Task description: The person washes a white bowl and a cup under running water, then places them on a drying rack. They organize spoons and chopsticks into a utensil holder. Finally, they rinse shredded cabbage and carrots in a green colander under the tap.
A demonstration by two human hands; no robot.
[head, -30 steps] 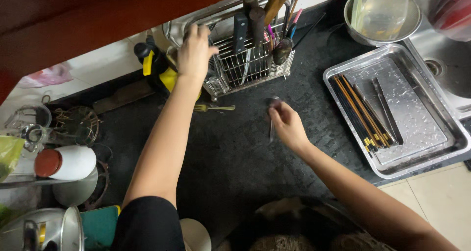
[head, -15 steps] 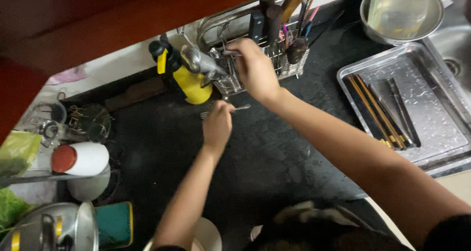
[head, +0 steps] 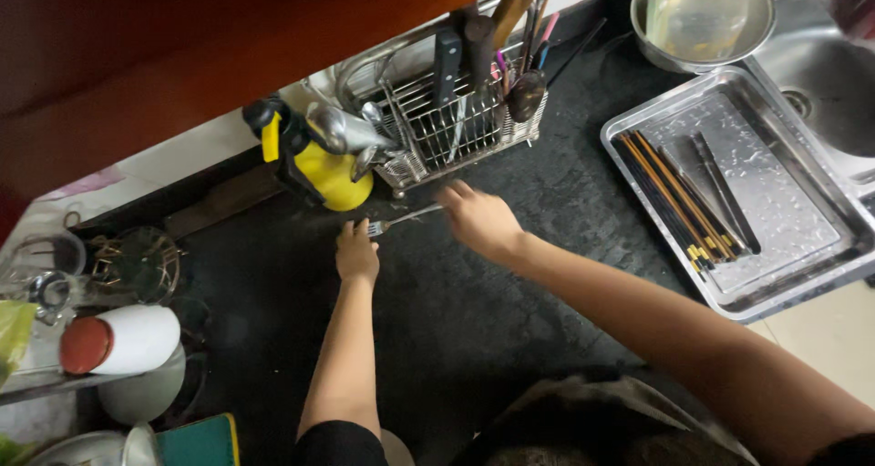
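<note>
A metal fork (head: 406, 218) lies on the black counter (head: 474, 320) just in front of the wire dish rack (head: 456, 133). My left hand (head: 355, 256) is curled, its fingertips closed on the fork's tine end. My right hand (head: 480, 220) reaches across from the right. Its fingers are spread and its fingertips are at the fork's handle end; whether they touch it I cannot tell. The rack holds knives, ladles and other utensils standing upright.
A yellow spray bottle (head: 330, 170) stands left of the rack. A steel tray (head: 802, 247) with several chopsticks, a steel bowl (head: 702, 20) and the sink (head: 825, 92) are at right. A white jar with a red lid (head: 118, 340) sits at left. A wooden cabinet overhangs.
My right hand has come down from the dish rack to the fork's handle end. My left hand stays at the fork's tine end. The view has shifted.
</note>
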